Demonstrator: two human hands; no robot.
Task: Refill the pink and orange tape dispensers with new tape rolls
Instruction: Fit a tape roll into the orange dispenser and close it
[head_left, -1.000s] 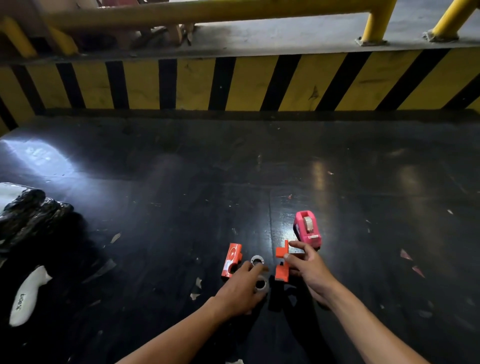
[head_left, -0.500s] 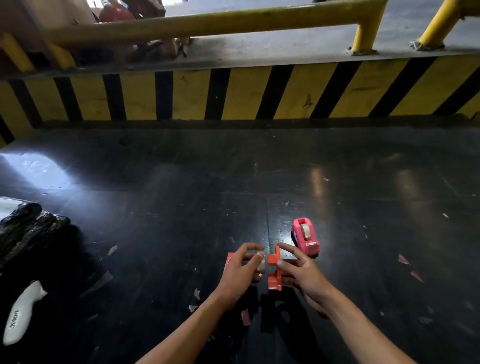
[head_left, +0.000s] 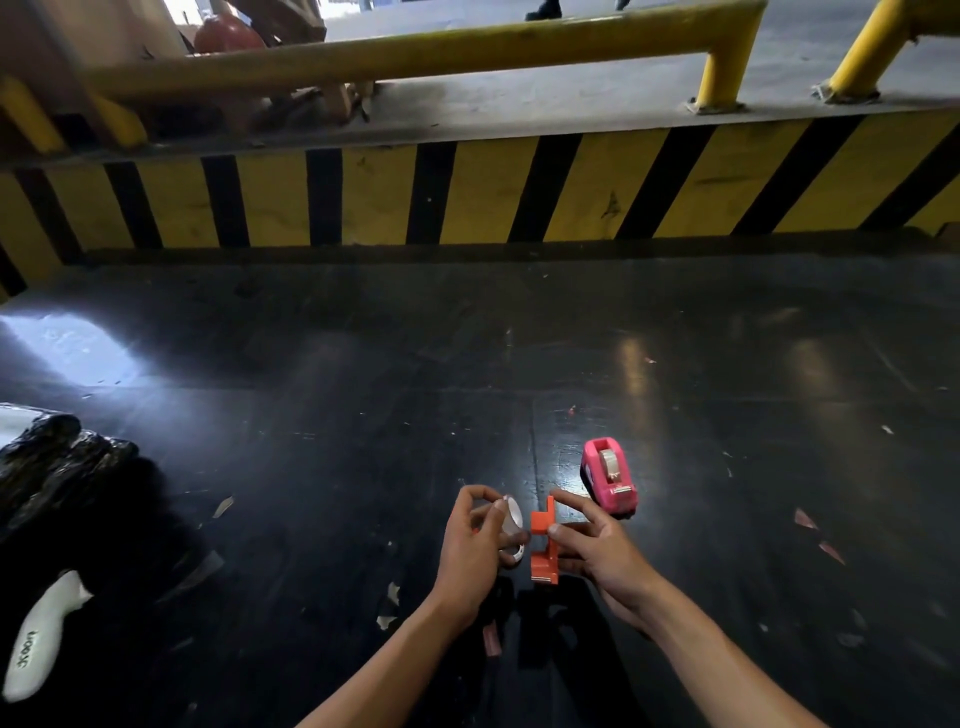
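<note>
Orange dispenser half: right hand pinches it upright, ready for loading. Tape roll: gripped in left hand, alongside. Pink dispenser: already loaded, parked beyond right hand.

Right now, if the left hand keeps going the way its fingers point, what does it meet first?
Probably the orange dispenser piece held by the right hand; the left hand, holding a tape roll, points toward it, though depth is unclear.

A glossy black floor meets a yellow-and-black striped curb.
</note>
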